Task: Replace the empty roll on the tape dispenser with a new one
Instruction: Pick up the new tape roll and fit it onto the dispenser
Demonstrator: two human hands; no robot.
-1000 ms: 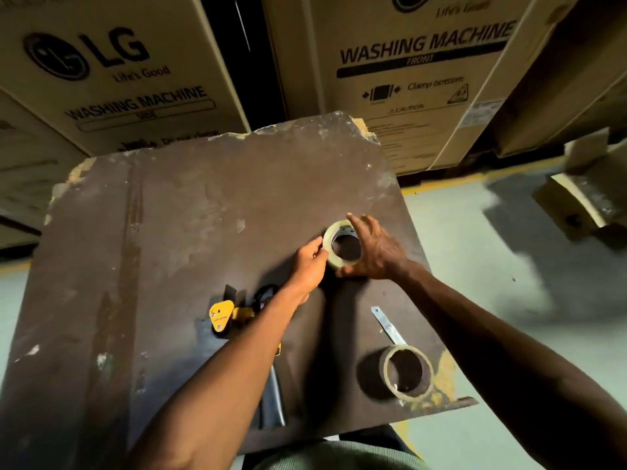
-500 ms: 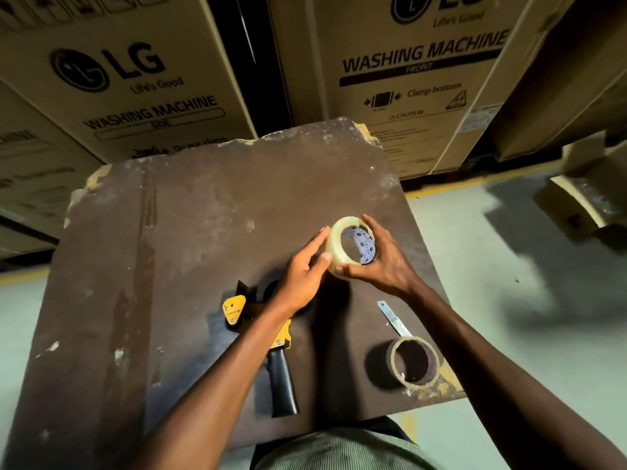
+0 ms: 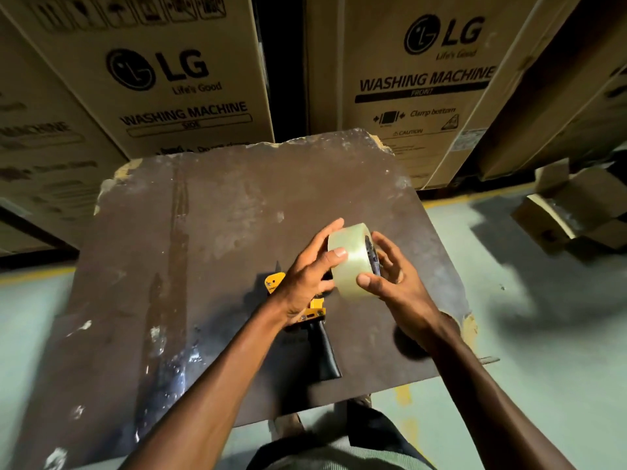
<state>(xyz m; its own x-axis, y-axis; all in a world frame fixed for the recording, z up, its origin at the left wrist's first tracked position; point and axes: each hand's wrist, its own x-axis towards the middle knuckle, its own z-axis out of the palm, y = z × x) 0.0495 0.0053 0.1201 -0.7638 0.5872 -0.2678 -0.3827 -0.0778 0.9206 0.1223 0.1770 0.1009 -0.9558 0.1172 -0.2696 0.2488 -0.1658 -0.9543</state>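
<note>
Tape roll [image 3: 353, 262], clear and full, sits lifted off the table [image 3: 210, 232] between both hands, turned on edge so its broad outer band faces the camera. Left hand [image 3: 307, 279] clasps it from its own side, fingers spread over the top and thumb tip pressed flat on the band. Right hand [image 3: 393, 283] closes on it from the opposite side, thumb on the lower front of the band and fingers curled behind the core, whose dark printed inside shows only as a sliver past those fingers.

Directly beneath the left hand and wrist lies the tape dispenser [image 3: 312, 320] on the table: a yellow head peeking out on the far side of the wrist, a yellow bracket under the heel of the palm, and a black handle [image 3: 327, 351] running back toward the person. Most of its spindle end is hidden by the left hand, so whether anything sits on it cannot be told.

Under the right forearm a dark round shadow falls on the table near the chipped corner; the forearm covers whatever lies there.

Beyond the hands, past the far edge of the table, stand tall cardboard cartons [image 3: 176, 83] printed LG Washing Machine. Off to the right hand's outer side, smaller open boxes [image 3: 576, 212] rest on the pale floor [image 3: 543, 334]
</note>
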